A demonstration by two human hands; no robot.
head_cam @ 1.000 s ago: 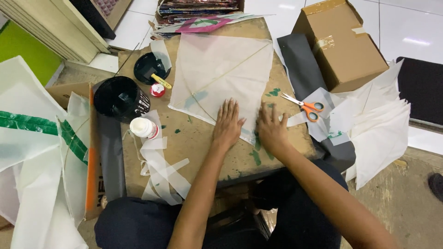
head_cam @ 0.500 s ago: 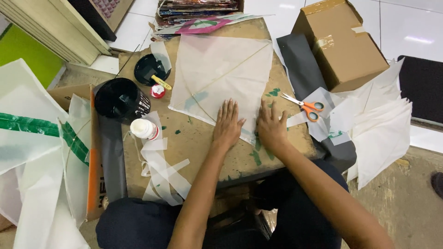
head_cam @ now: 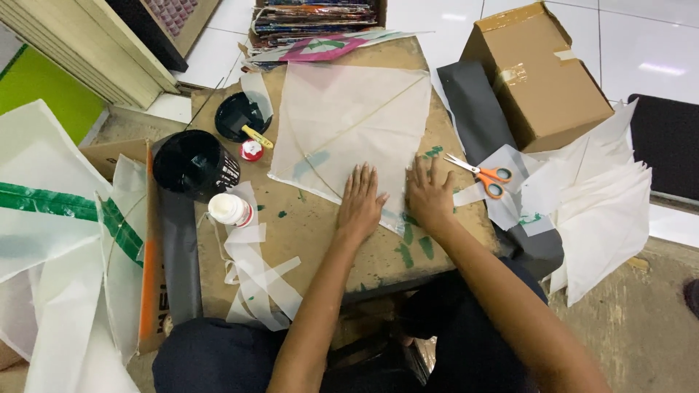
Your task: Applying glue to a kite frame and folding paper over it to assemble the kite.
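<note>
pressing white kite (head_cam: 357, 120) flat: left hand (head_cam: 360, 200), right hand (head_cam: 428, 193).

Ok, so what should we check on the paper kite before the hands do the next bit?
1. Both hands flat on the kite: ok. The left hand and right hand press on its near corner.
2. Kite lying flat on the board: ok, no big folds show.
3. Thin stick across the kite in place: ok, it runs corner to corner.
4. Near corner stuck down: cannot tell, the hands cover it.
5. Scissors out of the way: ok, they lie to the right, apart from the hands.
6. Glue bottle within reach: ok, it sits left of the hands.
</note>
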